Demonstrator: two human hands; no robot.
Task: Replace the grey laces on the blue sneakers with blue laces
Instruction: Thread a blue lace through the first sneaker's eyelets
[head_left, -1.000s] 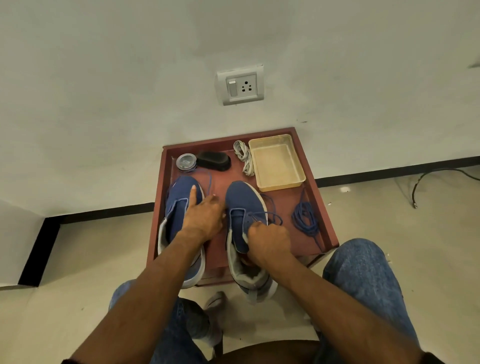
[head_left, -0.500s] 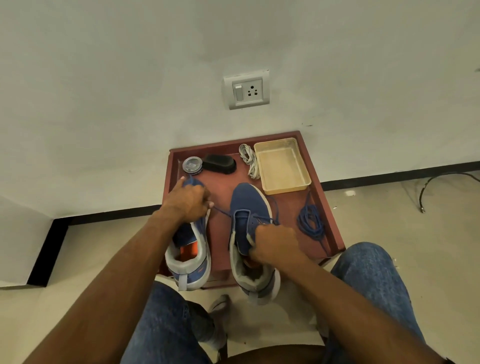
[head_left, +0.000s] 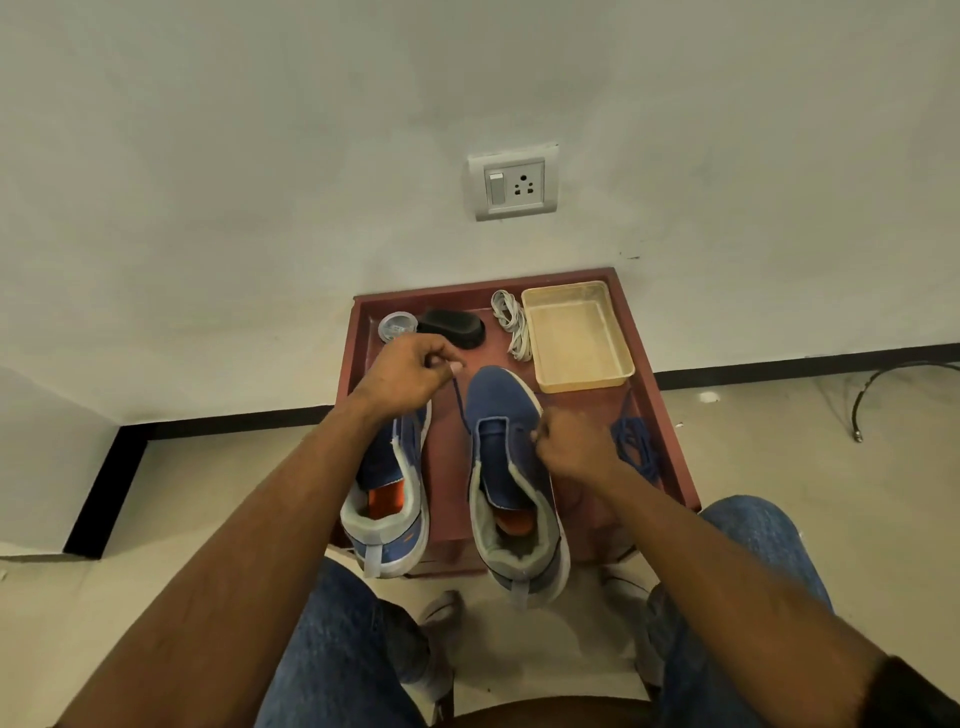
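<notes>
Nearest, two blue sneakers sit heel-first on a small red counter (head_left: 667, 415), between the person's knees. The right hand (head_left: 571, 447) pinches a blue lace (head_left: 460, 402) at the eyelets of the right sneaker (head_left: 501, 410), its grip closed on the strand. The left hand (head_left: 405, 371), which half a second ago rested on the left sneaker (head_left: 389, 499), has lifted away and now pinches the lace's other end, drawing it taut. Threading of this shoe looks just begun. A spare blue lace bundle (head_left: 634, 447) lies beside it. Farther back lie the removed grey laces (head_left: 511, 325) and a beige tray (head_left: 623, 369).
</notes>
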